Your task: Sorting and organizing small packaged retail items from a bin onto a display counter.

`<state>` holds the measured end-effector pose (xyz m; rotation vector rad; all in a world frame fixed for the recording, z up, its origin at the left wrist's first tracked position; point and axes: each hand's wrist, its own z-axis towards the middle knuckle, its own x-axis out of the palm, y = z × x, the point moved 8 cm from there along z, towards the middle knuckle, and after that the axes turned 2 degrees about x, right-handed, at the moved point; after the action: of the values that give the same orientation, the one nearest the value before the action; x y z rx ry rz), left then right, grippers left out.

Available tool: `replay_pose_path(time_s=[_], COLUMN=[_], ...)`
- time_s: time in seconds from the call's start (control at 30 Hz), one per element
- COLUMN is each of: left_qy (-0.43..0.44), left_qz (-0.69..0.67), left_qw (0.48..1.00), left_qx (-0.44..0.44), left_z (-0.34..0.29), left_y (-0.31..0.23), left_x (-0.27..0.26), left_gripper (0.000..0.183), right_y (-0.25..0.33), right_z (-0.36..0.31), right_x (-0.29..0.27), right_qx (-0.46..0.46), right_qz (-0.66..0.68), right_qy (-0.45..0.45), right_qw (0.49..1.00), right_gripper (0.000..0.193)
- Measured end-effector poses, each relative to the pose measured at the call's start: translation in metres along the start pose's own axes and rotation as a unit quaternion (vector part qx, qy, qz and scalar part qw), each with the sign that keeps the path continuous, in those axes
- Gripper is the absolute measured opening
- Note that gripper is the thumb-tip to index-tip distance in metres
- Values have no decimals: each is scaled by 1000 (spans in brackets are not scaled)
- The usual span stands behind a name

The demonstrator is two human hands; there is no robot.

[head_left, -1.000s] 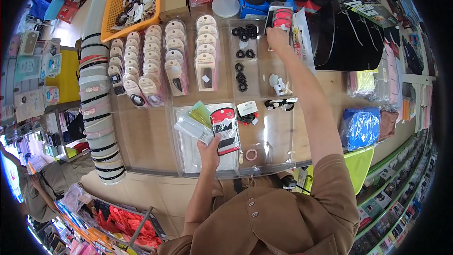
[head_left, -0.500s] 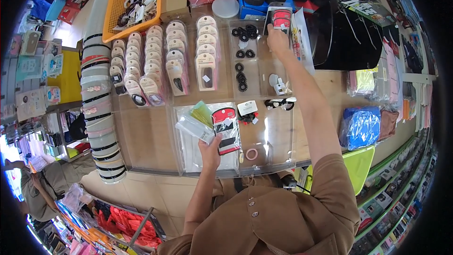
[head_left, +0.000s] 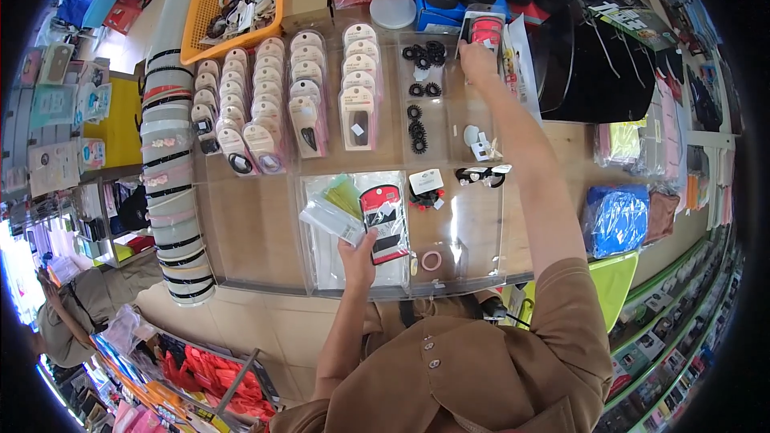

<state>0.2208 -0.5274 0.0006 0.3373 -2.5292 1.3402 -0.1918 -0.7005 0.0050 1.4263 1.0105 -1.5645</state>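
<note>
My left hand (head_left: 357, 263) grips a flat carded pack (head_left: 382, 202) in red, black and white by its lower left edge. Against the same hand lie a clear plastic packet (head_left: 325, 221) and a yellow-green packet (head_left: 344, 195), fanned out to the left. Under them is a pale plastic-wrapped sheet (head_left: 329, 274) in a tray compartment. At the far right of the tray, my right hand (head_left: 480, 64) is closed on the lower edge of similar red carded packs (head_left: 486, 30), stacked in a compartment; its fingertips are partly hidden.
Carded hair accessories (head_left: 309, 120) stand in rows at the left of the clear divided tray (head_left: 249, 285). Black coil hair ties (head_left: 415, 128) lie mid-tray. Headbands line a long holder (head_left: 172, 216) at left. An orange basket (head_left: 192, 36) stands behind. Another person (head_left: 96, 305) is at far left.
The view has shifted slightly, so the tray sits a little further right and lower. Both hands keep nearly the same places on their packs.
</note>
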Motion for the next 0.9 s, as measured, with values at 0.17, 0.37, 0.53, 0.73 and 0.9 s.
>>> replay_pose_path(time_s=[0.17, 0.37, 0.53, 0.73, 0.9], left_qy=[-7, 1, 6, -5, -9], left_qz=[-9, 5, -3, 4, -7], left_qw=[1000, 1000, 1000, 1000, 1000], left_qx=[2, -5, -9, 8, 7], left_z=[-2, 0, -1, 0, 0], left_y=[-2, 3, 4, 2, 1], left_x=[2, -1, 0, -1, -1], left_gripper=[36, 40, 41, 34, 34], right_y=[-8, -4, -6, -2, -6], right_z=[11, 3, -4, -7, -6], right_x=[3, 2, -1, 4, -47], right_qx=[46, 53, 72, 74, 98], right_qz=[44, 44, 50, 67, 146], right_qy=[-6, 64, 47, 55, -91], right_qw=[998, 996, 995, 993, 980], right_gripper=[19, 18, 18, 17, 28])
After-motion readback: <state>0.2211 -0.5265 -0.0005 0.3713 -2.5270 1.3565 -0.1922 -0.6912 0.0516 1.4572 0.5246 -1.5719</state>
